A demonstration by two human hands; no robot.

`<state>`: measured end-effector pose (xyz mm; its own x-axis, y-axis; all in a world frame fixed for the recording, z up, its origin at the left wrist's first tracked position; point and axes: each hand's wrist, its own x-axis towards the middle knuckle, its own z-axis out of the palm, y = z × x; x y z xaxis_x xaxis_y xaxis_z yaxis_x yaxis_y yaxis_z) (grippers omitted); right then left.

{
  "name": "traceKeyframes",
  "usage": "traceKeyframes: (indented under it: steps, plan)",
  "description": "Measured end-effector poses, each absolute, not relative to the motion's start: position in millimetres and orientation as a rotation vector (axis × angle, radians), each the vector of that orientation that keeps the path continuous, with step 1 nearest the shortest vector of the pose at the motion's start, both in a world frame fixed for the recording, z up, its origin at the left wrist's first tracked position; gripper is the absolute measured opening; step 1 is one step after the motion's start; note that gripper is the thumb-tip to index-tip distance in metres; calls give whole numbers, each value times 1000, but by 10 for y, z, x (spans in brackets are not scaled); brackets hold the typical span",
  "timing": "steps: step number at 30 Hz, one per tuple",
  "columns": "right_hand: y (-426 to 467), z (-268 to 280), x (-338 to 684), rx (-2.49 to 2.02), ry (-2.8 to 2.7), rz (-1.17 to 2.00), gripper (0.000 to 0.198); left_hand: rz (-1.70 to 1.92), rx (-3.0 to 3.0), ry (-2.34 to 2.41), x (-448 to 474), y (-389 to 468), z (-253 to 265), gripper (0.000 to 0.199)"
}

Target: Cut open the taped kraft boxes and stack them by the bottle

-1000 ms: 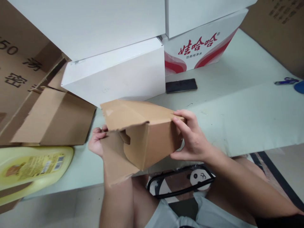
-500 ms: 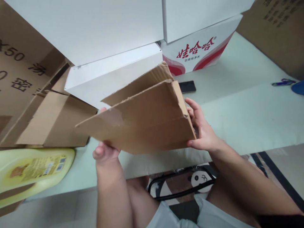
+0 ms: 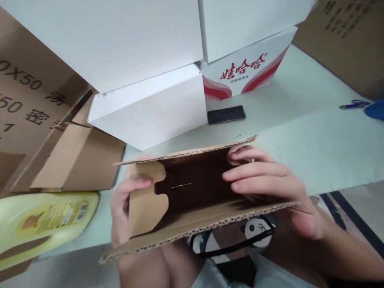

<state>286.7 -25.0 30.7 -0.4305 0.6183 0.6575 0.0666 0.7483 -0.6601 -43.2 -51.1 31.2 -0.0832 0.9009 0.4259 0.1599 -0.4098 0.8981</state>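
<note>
A brown cardboard box point(image 3: 192, 222) is held up in front of me, its open top facing me and its inside dark. Its two long flaps stick out at the far and near edges. A short notched flap is folded inward on the left. My left hand point(image 3: 123, 208) grips that end, thumb resting on the notched flap and the other fingers behind the box. At the opposite end, my right hand point(image 3: 270, 180) is closed over the side, its fingers bent over the edge into the opening. The right short flap is mostly hidden by these fingers.
White cartons point(image 3: 150, 124) stand stacked at the back, beside a red-and-white water carton point(image 3: 240, 76). A black phone point(image 3: 226, 115) lies before them. Left are an open brown box point(image 3: 87, 160) and a yellow bottle point(image 3: 51, 220). A blue object point(image 3: 375, 110) lies far right.
The box has come down and tipped toward me, so its opening now faces me. My left thumb has moved onto the short flap, and my right fingers have moved over the edge into the opening.
</note>
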Motion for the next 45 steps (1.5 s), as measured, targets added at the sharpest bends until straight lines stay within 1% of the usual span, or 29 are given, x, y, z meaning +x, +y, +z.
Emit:
traceKeyframes:
  steps: [2,4,7,10,12,15,17,20,22,24,25,26,29,31,33,35,38,40,43,45]
  plan:
    - [-206,383,2865,-481,-2085,745,64,1434,1864,1074,-397,-509,379,62]
    - [-148,401,2861,-458,-2150,761,65,1307,2069,991,-370,-483,458,70]
    - [-110,350,2859,-512,-2108,756,66,1002,2203,956,-387,-462,563,77]
    - [-134,257,2842,-621,-1918,694,63,762,2216,990,-441,-484,600,71]
    - [-148,198,2813,-655,-1758,647,60,694,2223,1045,-475,-500,577,68]
    - [-136,153,2751,-696,-1513,658,56,704,2234,1082,-508,-489,513,71]
    - [-113,154,2709,-710,-1374,668,53,729,2227,1052,-506,-455,490,67]
    - [-82,154,2664,-729,-1264,594,44,802,2197,1028,-453,-378,488,63]
    - [-60,118,2658,-791,-1208,551,33,981,2100,997,-403,-329,461,68]
    - [-22,44,2680,-855,-1148,574,25,1255,1877,936,-370,-300,378,69]
    - [5,-2,2701,-874,-1133,612,28,1391,1717,915,-365,-296,317,65]
    - [36,-47,2726,-886,-1149,666,39,1500,1549,918,-366,-301,249,61]
    - [120,-141,2801,-865,-1434,963,82,1659,1057,1095,-375,-339,77,46]
    - [143,-149,2828,-779,-1682,1208,103,1704,892,1173,-353,-344,38,45]
    - [135,-136,2833,-685,-1818,1361,117,1729,855,1175,-304,-313,65,46]
    - [108,-133,2821,-667,-1837,1400,125,1680,848,1161,-252,-259,118,46]
    - [72,-176,2784,-744,-1804,1390,129,1565,753,1195,-206,-204,172,53]
    - [65,-224,2751,-804,-1767,1416,126,1521,634,1262,-194,-213,179,58]
    - [81,-281,2708,-856,-1631,1465,113,1473,527,1334,-160,-278,189,52]
    - [102,-297,2695,-885,-1545,1463,95,1513,611,1246,-115,-317,211,50]
